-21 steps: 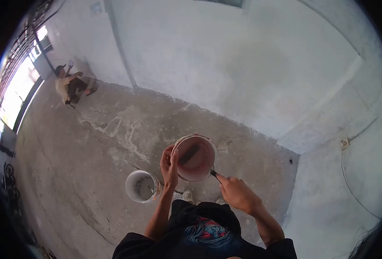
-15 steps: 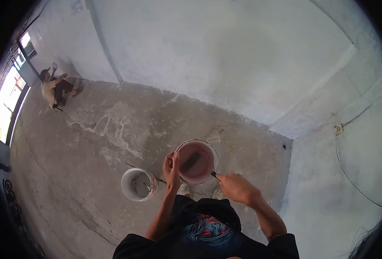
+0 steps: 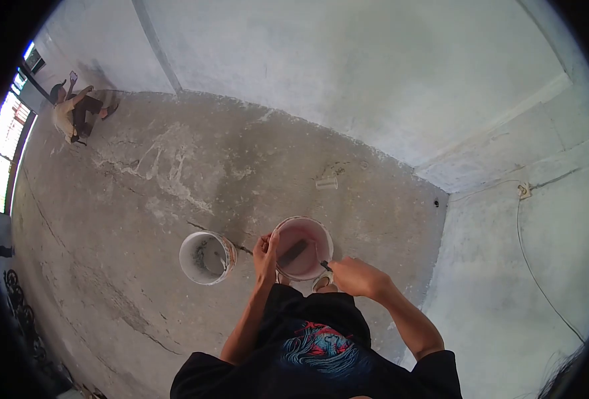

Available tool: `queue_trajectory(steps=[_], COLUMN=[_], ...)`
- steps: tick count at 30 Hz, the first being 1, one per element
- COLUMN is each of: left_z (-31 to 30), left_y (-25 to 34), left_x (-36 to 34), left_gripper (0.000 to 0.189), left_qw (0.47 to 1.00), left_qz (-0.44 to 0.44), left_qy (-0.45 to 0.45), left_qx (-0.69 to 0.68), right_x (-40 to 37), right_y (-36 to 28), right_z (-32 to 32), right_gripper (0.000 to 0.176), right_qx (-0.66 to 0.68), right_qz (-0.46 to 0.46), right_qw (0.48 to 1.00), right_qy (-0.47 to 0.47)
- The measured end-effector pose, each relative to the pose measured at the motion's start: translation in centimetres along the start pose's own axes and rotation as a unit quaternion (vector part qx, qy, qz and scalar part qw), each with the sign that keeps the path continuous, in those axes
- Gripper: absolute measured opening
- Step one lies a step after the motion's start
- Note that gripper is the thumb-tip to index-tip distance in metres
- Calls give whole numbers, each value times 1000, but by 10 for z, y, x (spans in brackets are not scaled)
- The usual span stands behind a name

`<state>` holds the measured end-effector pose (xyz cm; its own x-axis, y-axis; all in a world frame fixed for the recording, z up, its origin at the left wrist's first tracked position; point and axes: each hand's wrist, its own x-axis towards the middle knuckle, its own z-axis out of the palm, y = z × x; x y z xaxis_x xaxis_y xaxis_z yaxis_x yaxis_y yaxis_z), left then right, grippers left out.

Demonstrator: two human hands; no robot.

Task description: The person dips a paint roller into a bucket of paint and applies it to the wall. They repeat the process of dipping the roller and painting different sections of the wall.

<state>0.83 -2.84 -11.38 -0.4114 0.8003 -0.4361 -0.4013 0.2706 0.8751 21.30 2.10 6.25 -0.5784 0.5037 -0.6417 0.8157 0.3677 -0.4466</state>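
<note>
My left hand (image 3: 265, 258) is closed on the left rim of a pinkish bucket (image 3: 325, 234), fingers outside the wall. In my right hand (image 3: 357, 276) is a tool with a short black handle (image 3: 325, 265), held at the bucket's right rim; its far end is not clear. A dark rectangular piece (image 3: 293, 253) lies slanted inside the bucket. To the left, a white bucket (image 3: 189, 261) stands on the floor with grey residue inside. A thin dark stick (image 3: 242, 249) shows between the two buckets.
A small white container (image 3: 326, 183) lies on the concrete floor (image 3: 241, 199) beyond the bucket. Pale walls (image 3: 374, 80) meet at a corner on the right, where a cable hangs from a socket (image 3: 524, 191). Another person (image 3: 71, 116) sits low at the far left.
The floor, white bucket and other person have shifted upward in view. Held bucket and both hands stay nearly in place. A gap now shows between the held bucket and small white container.
</note>
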Motion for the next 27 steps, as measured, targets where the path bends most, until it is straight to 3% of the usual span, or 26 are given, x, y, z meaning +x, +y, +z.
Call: queue_trajectory(steps=[3, 8, 18, 20, 27], left_z=[10, 48, 196, 228, 313], left_y=[-11, -28, -2, -4, -26], left_x=[3, 15, 0, -8, -39], left_gripper=[33, 31, 24, 21, 17], left_qw=[999, 996, 975, 958, 957], left_qz=[-19, 53, 140, 225, 195], left_qy=[-16, -48, -137, -167, -206], left_qx=[-35, -54, -105, -63, -65], right_x=[-3, -35, -112, -127, -175], right_y=[4, 20, 96, 118, 186], right_z=[-2, -11, -33, -34, -44], right_gripper=[32, 24, 28, 33, 43], right_qx=[-24, -37, -88, -109, -109], right_qz=[25, 27, 113, 128, 142], right_qw=[999, 996, 965, 956, 955], right_qy=[2, 76, 222, 239, 236])
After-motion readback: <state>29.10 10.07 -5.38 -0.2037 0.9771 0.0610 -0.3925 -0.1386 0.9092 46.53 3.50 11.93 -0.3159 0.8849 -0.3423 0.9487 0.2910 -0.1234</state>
